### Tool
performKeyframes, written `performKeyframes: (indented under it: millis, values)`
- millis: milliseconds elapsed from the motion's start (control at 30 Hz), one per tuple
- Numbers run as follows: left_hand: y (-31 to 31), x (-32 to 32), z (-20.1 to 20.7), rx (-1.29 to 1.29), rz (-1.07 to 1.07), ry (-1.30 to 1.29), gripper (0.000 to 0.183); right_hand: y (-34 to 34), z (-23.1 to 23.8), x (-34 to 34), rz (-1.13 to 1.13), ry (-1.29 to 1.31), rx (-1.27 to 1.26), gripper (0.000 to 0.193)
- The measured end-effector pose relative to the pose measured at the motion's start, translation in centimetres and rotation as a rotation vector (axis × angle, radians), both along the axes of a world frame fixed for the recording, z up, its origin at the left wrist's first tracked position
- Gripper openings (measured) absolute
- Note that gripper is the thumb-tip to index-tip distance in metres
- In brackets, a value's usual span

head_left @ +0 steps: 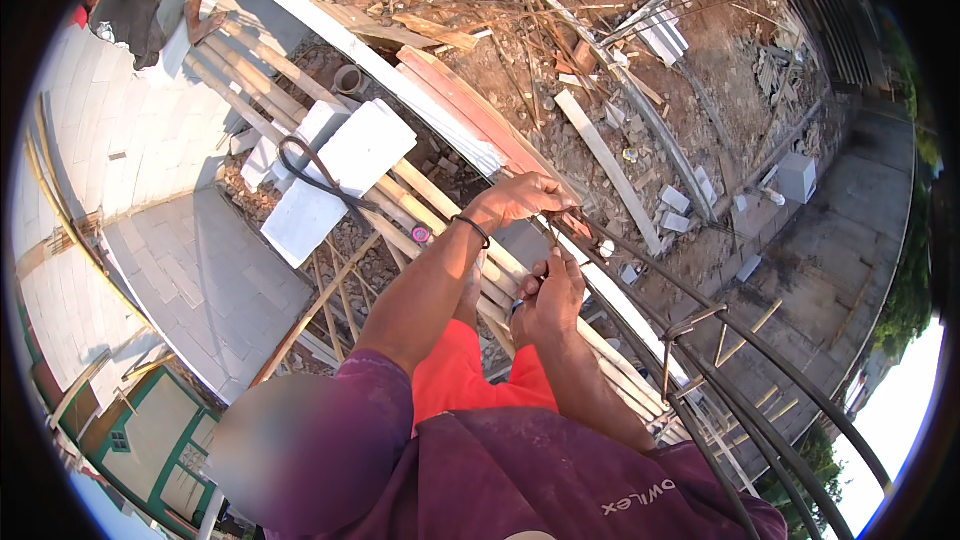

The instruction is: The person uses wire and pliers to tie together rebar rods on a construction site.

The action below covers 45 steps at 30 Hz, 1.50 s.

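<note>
My left hand (pixel 515 202), with a black band at its wrist, is closed in a pinch at the end of a dark steel rebar (pixel 655 265). Whatever sits between its fingertips is too small to name. Just below it, my right hand (pixel 555 292) is closed, its fingers curled in and its thumb side toward the rebar end. A thin dark piece (pixel 549 232) runs between the two hands; I cannot tell its kind. Several rebars joined by bent stirrups (pixel 695 320) stretch away to the lower right.
Bamboo poles (pixel 410 202) run beneath my arms. White blocks (pixel 340 165) rest on them, with a dark looped strap (pixel 310 172) on top. Reddish boards (pixel 470 115) lie along a wall edge. Rubble and timber cover the ground far below. Another person (pixel 145 5) is at the upper left.
</note>
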State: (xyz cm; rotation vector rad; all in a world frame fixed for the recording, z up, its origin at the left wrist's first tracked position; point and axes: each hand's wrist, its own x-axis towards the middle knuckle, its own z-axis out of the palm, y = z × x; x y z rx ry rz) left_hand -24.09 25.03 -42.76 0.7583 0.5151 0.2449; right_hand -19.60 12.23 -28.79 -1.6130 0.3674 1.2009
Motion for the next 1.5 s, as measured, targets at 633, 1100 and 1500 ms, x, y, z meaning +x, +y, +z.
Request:
performKeyframes:
  millis: [633, 1100, 1500]
  values:
    - [0.6, -2.7, 0.5, 0.348, -0.022, 0.181, 0.018, -0.9, -2.6, 0.3, 0.138, 0.064, 0.081, 0.017]
    - [0.5, -5.2, 5.1, 0.753, -0.142, 0.312, 0.017, -0.1, -7.4, -2.8, 0.466, -0.28, 0.212, 0.038]
    - [-1.7, -4.5, 5.6, 1.223, -0.116, 0.399, 0.017, -0.8, -16.3, -5.3, 0.456, -0.599, 0.486, 0.03]
